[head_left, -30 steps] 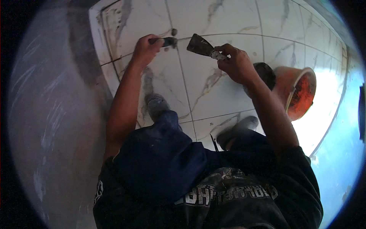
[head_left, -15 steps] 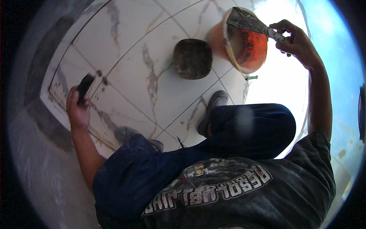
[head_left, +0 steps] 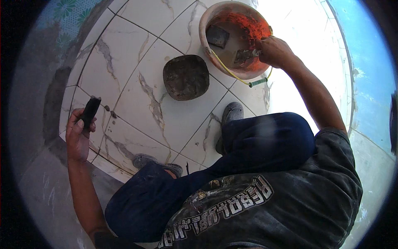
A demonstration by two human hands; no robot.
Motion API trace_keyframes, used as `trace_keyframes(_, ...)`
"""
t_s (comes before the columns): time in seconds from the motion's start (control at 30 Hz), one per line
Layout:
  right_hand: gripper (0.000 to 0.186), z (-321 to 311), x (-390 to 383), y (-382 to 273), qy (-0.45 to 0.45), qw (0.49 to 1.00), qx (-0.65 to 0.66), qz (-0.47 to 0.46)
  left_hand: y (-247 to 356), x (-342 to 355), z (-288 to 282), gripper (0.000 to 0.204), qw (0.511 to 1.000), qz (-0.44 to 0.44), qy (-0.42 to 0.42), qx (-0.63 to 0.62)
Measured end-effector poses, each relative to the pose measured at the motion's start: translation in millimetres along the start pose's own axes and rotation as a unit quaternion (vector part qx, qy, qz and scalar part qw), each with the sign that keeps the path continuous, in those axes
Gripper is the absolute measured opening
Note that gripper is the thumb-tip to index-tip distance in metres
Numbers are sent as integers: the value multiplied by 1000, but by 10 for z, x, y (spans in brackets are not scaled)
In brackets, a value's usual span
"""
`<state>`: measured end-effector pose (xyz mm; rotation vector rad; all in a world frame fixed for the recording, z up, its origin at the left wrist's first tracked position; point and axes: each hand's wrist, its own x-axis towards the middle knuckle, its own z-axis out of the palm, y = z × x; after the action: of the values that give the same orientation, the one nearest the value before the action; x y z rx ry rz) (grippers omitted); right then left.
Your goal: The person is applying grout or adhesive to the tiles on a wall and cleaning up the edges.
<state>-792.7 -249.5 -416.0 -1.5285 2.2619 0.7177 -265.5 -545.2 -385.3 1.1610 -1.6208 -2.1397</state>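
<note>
My right hand reaches over the orange bucket at the upper right, closed round the handle of a putty knife. Its mortar-smeared blade is inside the bucket, over the cloudy contents. A dark square piece also lies in there, its kind unclear. At the far left my left hand is raised, thumb and fingers gripping a short black block-like piece. Between the hands, a dark rounded-square tub, caked with grime, sits on the tiles.
The white veined floor tiles carry small dark crumbs near my left hand. A yellow bucket handle with a green grip hangs at the bucket's near side. A blue wall runs along the right, a grey wall along the left.
My right hand has lowered the putty knife from above the bucket into it. The view has shifted, and more of the bucket's inside shows. My left hand still holds the black piece.
</note>
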Motion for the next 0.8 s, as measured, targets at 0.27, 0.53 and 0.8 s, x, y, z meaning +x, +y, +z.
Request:
trace_keyframes(0.27, 26, 105, 301, 65, 136, 983, 44, -114, 66, 106, 265, 47, 999, 7, -25, 34)
trace_keyframes(0.53, 32, 132, 363, -28, -58, 994, 27, -85, -69, 96, 371, 42, 1000, -10, -17, 21)
trace_keyframes(0.8, 26, 255, 954, -54, 109, 988, 0, -109, -250, -2, 501, 38, 1000, -26, 5, -17)
